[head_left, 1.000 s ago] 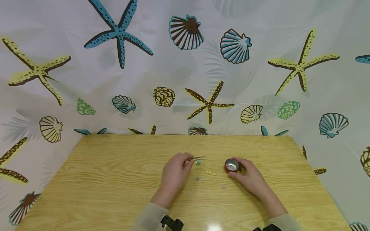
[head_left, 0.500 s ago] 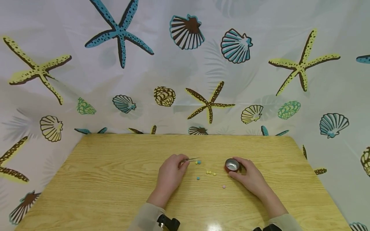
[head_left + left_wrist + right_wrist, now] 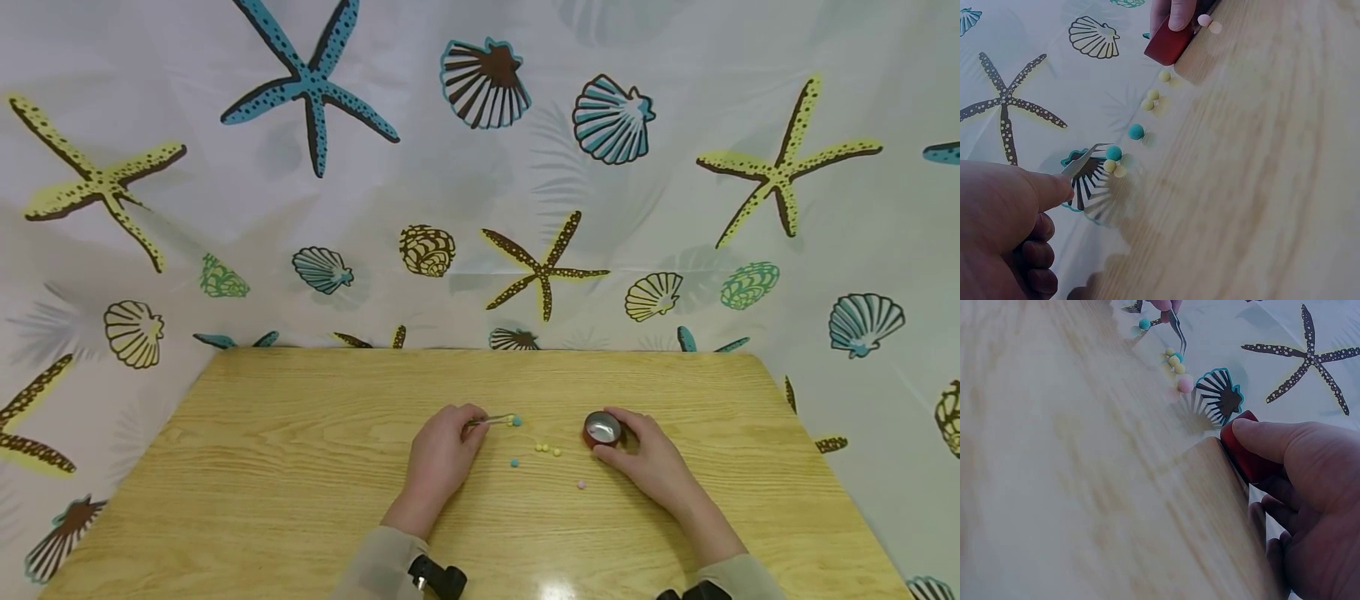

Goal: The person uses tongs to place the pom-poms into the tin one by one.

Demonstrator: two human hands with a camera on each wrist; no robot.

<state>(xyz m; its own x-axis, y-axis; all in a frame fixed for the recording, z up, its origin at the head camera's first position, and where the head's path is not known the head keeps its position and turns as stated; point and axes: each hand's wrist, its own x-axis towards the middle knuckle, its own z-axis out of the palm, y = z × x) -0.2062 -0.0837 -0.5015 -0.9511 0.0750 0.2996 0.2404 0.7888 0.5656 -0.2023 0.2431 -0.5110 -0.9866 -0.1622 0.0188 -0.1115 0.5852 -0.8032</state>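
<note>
My left hand [image 3: 441, 454] pinches metal tweezers [image 3: 1082, 162] between thumb and fingers, their bent tips pointing right. Right at those tips lie a blue ball [image 3: 1114, 153] and a yellow ball [image 3: 1109, 165], side by side on the table. My right hand [image 3: 648, 462] grips a small round red tin [image 3: 602, 429], thumb on the near side and fingers round the far side. The tin's silvery inside faces up in the head view. Between the hands sit several small yellow balls [image 3: 543, 448], another blue ball [image 3: 514, 463] nearer me, and a pink ball [image 3: 581, 485].
The wooden table [image 3: 300, 467] reaches back to a white curtain [image 3: 465, 175] printed with starfish and shells, which also hangs along both sides. A dark wrist camera [image 3: 438, 577] sits on the left sleeve.
My left hand has drawn back to the left, and the tweezer tips have come down and closer together beside the far blue and yellow balls. The right hand and tin stay put.
</note>
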